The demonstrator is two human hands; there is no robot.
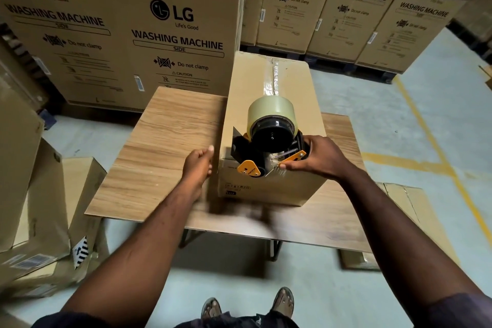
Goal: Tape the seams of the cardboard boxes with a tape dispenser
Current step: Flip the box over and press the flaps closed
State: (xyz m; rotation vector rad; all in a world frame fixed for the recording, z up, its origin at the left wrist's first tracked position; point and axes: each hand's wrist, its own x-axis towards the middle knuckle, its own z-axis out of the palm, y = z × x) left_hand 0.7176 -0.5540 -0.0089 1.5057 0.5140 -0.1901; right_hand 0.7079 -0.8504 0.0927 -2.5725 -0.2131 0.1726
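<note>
A plain cardboard box (247, 93) lies lengthwise on a wooden table (165, 146), with clear tape running along its top seam (270, 82). At the box's near top edge sits a black and orange tape dispenser (269, 149) carrying a large roll of clear tape (273, 112). My right hand (316, 158) grips the dispenser from the right, thumb by the blade end. My left hand (198, 165) is beside the box's near left corner, its fingers loosely curled and touching the box's left side.
Tall LG washing machine cartons (119, 29) stand stacked behind the table and along the back wall. Loose cardboard boxes (53, 208) lean at the left, and another lies on the floor at right (404, 200). Yellow floor lines (426, 141) run at right. My feet (250, 306) stand before the table.
</note>
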